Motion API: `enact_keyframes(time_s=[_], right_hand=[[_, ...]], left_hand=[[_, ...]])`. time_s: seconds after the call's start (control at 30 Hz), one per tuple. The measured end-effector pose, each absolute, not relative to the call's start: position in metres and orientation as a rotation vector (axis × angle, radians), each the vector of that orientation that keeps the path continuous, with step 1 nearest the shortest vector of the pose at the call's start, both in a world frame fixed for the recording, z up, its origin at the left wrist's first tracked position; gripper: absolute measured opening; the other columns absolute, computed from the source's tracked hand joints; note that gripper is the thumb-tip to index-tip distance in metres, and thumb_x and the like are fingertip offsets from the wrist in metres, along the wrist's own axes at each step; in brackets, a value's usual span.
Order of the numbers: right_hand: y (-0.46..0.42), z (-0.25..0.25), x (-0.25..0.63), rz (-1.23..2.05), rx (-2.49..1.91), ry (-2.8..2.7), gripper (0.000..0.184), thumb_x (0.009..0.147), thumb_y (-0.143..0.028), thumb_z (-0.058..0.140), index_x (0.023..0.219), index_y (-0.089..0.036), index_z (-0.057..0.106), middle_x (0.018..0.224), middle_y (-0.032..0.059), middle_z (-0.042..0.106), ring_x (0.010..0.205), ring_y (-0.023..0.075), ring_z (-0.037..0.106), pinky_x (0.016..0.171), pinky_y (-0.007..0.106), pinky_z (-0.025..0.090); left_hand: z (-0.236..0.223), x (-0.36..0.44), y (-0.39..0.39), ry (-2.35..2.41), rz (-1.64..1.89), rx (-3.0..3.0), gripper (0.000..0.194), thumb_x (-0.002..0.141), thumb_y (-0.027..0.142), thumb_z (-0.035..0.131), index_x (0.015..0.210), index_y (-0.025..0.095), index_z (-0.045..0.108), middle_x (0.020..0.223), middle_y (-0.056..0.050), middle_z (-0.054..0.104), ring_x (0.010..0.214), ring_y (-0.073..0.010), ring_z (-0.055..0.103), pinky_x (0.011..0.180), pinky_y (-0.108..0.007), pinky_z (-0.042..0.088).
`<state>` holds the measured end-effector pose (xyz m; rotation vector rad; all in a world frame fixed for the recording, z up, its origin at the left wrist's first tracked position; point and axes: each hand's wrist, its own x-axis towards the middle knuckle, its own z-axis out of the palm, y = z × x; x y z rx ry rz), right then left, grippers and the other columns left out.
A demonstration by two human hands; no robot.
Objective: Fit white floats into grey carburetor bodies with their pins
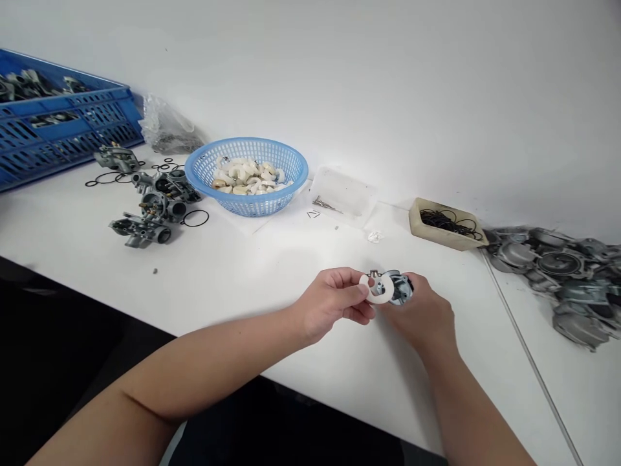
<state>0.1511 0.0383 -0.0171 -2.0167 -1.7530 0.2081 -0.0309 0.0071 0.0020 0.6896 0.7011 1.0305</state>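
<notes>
Left-hand fingers [345, 283] clamped on a white gasket [369, 291], right-hand fingers [412, 282] on a carburetor body [400, 289]; blue basket [286, 162] of white rings [245, 178].

White gasket [381, 299] against carburetor body [402, 289]

No text, labels or numbers can be read anywhere.

We see a white ring [374, 288] over a grey metal part [402, 289], a blue lattice basket [247, 144] and a blue crate [63, 123] along the far edge of the white surface [218, 278], and black rings [449, 223] in a cream tray [436, 234].
</notes>
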Motion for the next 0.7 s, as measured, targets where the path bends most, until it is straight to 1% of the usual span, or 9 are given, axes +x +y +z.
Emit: enact_keyframes(time_s=[0.07, 0.17, 0.23, 0.3, 0.4, 0.5, 0.57, 0.63, 0.7], right_hand=[[0.038, -0.016, 0.151, 0.410, -1.887, -1.507, 0.052, 0.056, -0.044, 0.078, 0.100, -0.022, 0.059, 0.080, 0.0057, 0.068, 0.072, 0.0286, 0.064, 0.065, 0.045, 0.051], [0.036, -0.017, 0.150, 1.003, -1.446, -1.107, 0.061, 0.057, -0.045, 0.077, 0.108, -0.023, 0.053, 0.087, 0.0049, 0.067, 0.075, 0.0264, 0.066, 0.064, 0.044, 0.054], [0.033, -0.019, 0.145, 1.373, -1.114, -0.897, 0.055, 0.062, -0.046, 0.074, 0.109, -0.025, 0.052, 0.090, 0.0035, 0.068, 0.078, 0.0242, 0.067, 0.062, 0.041, 0.056], [0.028, -0.020, 0.138, 1.593, -0.901, -0.775, 0.043, 0.068, -0.043, 0.070, 0.104, -0.026, 0.055, 0.093, 0.0024, 0.069, 0.079, 0.0213, 0.068, 0.061, 0.035, 0.057], [0.022, -0.022, 0.127, 1.761, -0.740, -0.673, 0.028, 0.074, -0.040, 0.067, 0.097, -0.025, 0.064, 0.087, 0.0012, 0.072, 0.068, 0.0168, 0.067, 0.057, 0.028, 0.056], [0.018, -0.024, 0.122, 1.838, -0.701, -0.618, 0.026, 0.075, -0.043, 0.067, 0.090, -0.022, 0.070, 0.074, 0.0002, 0.072, 0.056, 0.0142, 0.063, 0.056, 0.027, 0.057], [0.017, -0.027, 0.122, 1.852, -0.706, -0.585, 0.027, 0.075, -0.044, 0.067, 0.089, -0.021, 0.072, 0.073, 0.0002, 0.072, 0.056, 0.0133, 0.064, 0.057, 0.025, 0.058], [0.018, -0.029, 0.124, 1.855, -0.712, -0.573, 0.029, 0.076, -0.045, 0.067, 0.091, -0.021, 0.072, 0.078, 0.0008, 0.074, 0.058, 0.0125, 0.065, 0.058, 0.024, 0.058], [0.019, -0.030, 0.125, 1.861, -0.726, -0.594, 0.032, 0.077, -0.049, 0.064, 0.093, -0.022, 0.072, 0.081, 0.0013, 0.074, 0.059, 0.0126, 0.065, 0.058, 0.025, 0.057]], left_hand=[[0.002, -0.030, 0.008, 0.697, 1.035, 0.684, 0.035, 0.071, 0.039, 0.077, 0.090, 0.012, 0.065, 0.079, -0.004, 0.065, 0.063, -0.0123, 0.064, 0.065, -0.029, 0.052], [0.002, -0.030, 0.009, 0.691, 1.044, 0.665, 0.039, 0.070, 0.039, 0.078, 0.095, 0.012, 0.063, 0.079, -0.005, 0.066, 0.062, -0.0125, 0.064, 0.064, -0.029, 0.052], [0.002, -0.030, 0.009, 0.695, 1.054, 0.657, 0.043, 0.070, 0.038, 0.078, 0.099, 0.013, 0.059, 0.077, -0.004, 0.066, 0.061, -0.0129, 0.064, 0.063, -0.029, 0.052], [0.003, -0.030, 0.009, 0.704, 1.065, 0.665, 0.044, 0.070, 0.038, 0.078, 0.099, 0.014, 0.057, 0.075, -0.003, 0.065, 0.061, -0.0128, 0.064, 0.063, -0.029, 0.052], [0.005, -0.029, 0.008, 0.716, 1.068, 0.694, 0.045, 0.068, 0.041, 0.079, 0.095, 0.013, 0.055, 0.076, -0.003, 0.064, 0.061, -0.0117, 0.063, 0.063, -0.027, 0.052], [0.008, -0.027, 0.006, 0.739, 1.067, 0.696, 0.046, 0.065, 0.042, 0.081, 0.090, 0.012, 0.056, 0.072, -0.001, 0.062, 0.058, -0.0104, 0.061, 0.059, -0.026, 0.051], [0.009, -0.025, 0.005, 0.763, 1.077, 0.682, 0.043, 0.065, 0.039, 0.081, 0.088, 0.012, 0.056, 0.071, -0.001, 0.060, 0.057, -0.0102, 0.060, 0.059, -0.026, 0.050], [0.009, -0.024, 0.005, 0.782, 1.086, 0.671, 0.036, 0.067, 0.033, 0.079, 0.087, 0.012, 0.057, 0.074, -0.001, 0.060, 0.059, -0.0105, 0.060, 0.059, -0.027, 0.050], [0.008, -0.024, 0.006, 0.781, 1.083, 0.671, 0.029, 0.070, 0.026, 0.075, 0.087, 0.011, 0.058, 0.076, -0.001, 0.059, 0.060, -0.0108, 0.061, 0.060, -0.027, 0.051]])
